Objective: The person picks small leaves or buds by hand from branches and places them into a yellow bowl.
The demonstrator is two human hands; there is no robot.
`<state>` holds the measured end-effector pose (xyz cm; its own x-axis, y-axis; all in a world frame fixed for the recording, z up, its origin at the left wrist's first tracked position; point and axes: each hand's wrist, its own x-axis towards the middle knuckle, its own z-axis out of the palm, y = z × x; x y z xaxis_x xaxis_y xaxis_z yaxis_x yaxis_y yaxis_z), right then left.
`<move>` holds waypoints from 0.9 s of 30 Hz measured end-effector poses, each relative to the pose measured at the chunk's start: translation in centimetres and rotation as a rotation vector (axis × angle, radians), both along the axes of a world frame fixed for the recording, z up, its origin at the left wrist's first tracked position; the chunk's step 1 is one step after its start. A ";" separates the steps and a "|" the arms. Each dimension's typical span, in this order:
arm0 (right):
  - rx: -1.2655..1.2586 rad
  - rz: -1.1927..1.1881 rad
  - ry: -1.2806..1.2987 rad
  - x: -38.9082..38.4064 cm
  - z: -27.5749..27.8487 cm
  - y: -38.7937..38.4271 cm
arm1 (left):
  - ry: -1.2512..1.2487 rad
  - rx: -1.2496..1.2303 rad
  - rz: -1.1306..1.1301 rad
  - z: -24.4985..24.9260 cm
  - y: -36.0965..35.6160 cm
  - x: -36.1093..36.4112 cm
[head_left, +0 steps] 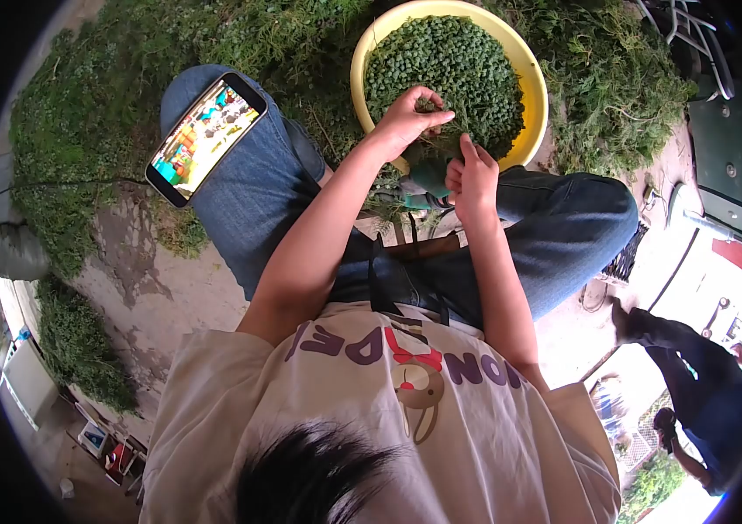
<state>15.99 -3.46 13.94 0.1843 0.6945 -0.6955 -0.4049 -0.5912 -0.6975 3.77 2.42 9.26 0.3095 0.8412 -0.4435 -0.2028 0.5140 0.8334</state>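
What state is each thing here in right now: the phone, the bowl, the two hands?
phone: screen lit, lying on the left thigh.
yellow bowl: nearly full of small green pieces.
left hand: fingertips pinched on a sprig over the bowl.
right hand: closed around a green bunch.

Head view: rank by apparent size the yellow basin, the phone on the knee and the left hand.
1. Round yellow plastic basin, largest.
2. Black-framed smartphone, screen lit.
3. Left hand, curled, smallest.
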 end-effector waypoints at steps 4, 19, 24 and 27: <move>0.052 -0.014 -0.035 0.0 -0.4 0.0 | 0.107 -0.034 -0.087 -0.6 0.2 0.0; 0.067 -0.014 -0.003 -0.1 -1.2 0.0 | -0.001 -0.122 -0.083 2.0 -0.2 -0.2; 0.133 0.225 -0.646 1.7 -5.7 0.2 | -0.027 0.052 -0.088 0.8 -0.2 0.2; 0.394 0.090 -1.082 -0.5 -3.1 0.2 | 0.039 0.096 -0.128 1.0 -0.3 0.1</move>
